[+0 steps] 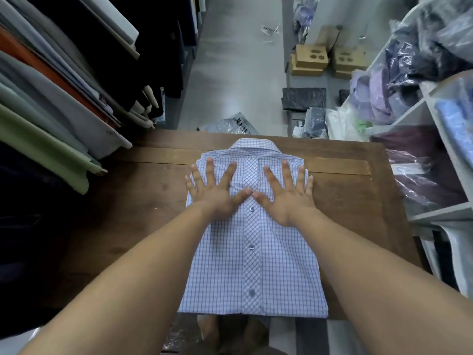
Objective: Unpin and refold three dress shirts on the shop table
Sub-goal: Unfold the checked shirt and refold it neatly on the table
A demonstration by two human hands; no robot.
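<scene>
A blue-and-white checked dress shirt (252, 267) lies folded and buttoned on the wooden shop table (353, 198), collar at the far end, hem at the near edge. My left hand (213, 189) presses flat on the shirt's chest left of the button placket, fingers spread straight. My right hand (288, 192) presses flat on the chest right of the placket, fingers spread too. The two thumbs nearly meet over the placket. I see no pins and no other shirt on the table.
Bolts of cloth (51, 103) jut out over the table's left side. White shelves (435, 155) with bagged shirts stand on the right. Beyond the table, cardboard boxes (311, 60) and plastic bags (230, 124) lie on the grey floor.
</scene>
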